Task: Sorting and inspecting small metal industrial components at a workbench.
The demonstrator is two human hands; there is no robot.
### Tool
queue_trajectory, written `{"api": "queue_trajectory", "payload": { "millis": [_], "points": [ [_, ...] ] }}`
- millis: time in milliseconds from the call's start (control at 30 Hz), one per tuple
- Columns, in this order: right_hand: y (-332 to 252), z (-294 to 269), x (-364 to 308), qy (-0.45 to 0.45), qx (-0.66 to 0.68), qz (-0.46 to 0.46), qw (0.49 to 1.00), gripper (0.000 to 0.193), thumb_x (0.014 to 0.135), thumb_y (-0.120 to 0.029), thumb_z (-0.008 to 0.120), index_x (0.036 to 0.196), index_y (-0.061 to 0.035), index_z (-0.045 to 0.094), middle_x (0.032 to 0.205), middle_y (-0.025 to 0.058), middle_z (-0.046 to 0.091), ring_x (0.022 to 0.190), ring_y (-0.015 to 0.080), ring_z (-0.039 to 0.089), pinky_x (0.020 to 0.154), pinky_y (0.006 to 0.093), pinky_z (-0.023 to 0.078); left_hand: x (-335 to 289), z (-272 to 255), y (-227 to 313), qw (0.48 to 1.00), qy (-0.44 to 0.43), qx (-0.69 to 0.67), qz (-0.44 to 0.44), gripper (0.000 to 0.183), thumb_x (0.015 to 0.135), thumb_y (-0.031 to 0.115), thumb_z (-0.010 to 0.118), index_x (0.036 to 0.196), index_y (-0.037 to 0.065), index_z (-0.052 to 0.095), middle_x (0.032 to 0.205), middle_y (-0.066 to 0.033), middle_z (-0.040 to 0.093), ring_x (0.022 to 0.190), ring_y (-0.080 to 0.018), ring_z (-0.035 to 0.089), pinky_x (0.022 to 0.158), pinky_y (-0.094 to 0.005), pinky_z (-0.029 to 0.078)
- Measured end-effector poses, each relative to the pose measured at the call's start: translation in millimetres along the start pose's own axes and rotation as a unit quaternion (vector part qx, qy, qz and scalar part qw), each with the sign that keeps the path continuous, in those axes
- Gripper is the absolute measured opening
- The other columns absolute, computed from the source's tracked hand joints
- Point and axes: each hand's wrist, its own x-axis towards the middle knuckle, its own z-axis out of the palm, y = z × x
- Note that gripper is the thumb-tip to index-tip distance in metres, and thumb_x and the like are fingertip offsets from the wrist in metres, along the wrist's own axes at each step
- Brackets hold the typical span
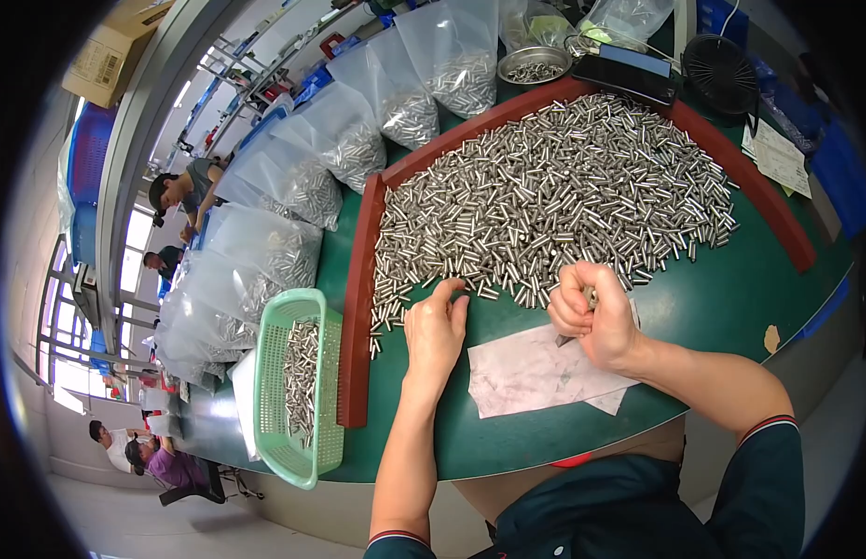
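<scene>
- Dark teal short-sleeved shirt [619,512] with red-and-white cuff trim covers me at the lower edge, my bare forearms reaching out over a smooth green tabletop [703,307].
- My left hand [435,331] sits back-up at the pile's near edge; thumb and forefinger curve toward each other with a small gap between their tips, and whether anything lies under my palm I cannot tell.
- My right hand [593,315] is curled into a fist above the sheet's upper right part, around what look like short silvery metal pins; only a little shows in the curl, so I cannot tell how many.
- Many more such pins form a broad heap [563,186] just beyond both hands, fenced by red-brown straight rails [358,307] on the left, far and right sides.
- Beneath my right hand lies a pinkish-white, smudged rectangular sheet [517,373].
- Left of the left-hand rail, a pale green perforated plastic basket [265,373] holds loose pins.
- Translucent plastic bags [461,70] filled with pins line the table beyond the rails.
- Past the far rail are a round metal bowl [501,73] of pins, a flat black phone [624,79] and a round black fan [722,74].
</scene>
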Motion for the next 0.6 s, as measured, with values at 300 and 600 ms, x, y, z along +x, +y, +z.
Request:
{"api": "queue_trajectory", "payload": {
  "millis": [300, 600],
  "points": [
    [-1.0, 1.2, -0.8, 0.0, -0.002, -0.001, 1.0, 0.037, 0.084, -0.031, 0.031, 0.053, -0.0108, 0.029, 0.042, -0.0026, 0.023, 0.039, 0.0071, 0.016, 0.039, 0.0233, 0.015, -1.6, -2.8, -3.9, 0.931, -0.044, -0.353, -0.086, 0.011, 0.081, 0.012, 0.058, 0.08, 0.002, 0.054, 0.058, -0.0001, 0.05, 0.045, -0.011, 0.04, 0.044, -0.0254, 0.033],
    [-0.3, 1.8, -1.1, -0.003, 0.029, -0.014, 0.999, 0.032, 0.084, -0.02, 0.029, 0.054, -0.0095, 0.029, 0.042, -0.0028, 0.024, 0.037, 0.0062, 0.019, 0.036, 0.0222, 0.015, -12.0, -3.1, -4.1, 0.629, -0.223, -0.72, -0.192, 0.011, 0.085, 0.007, 0.052, 0.095, 0.004, 0.053, 0.079, -0.005, 0.055, 0.049, -0.0029, 0.031, 0.045, -0.0169, 0.026]
  ]
}}
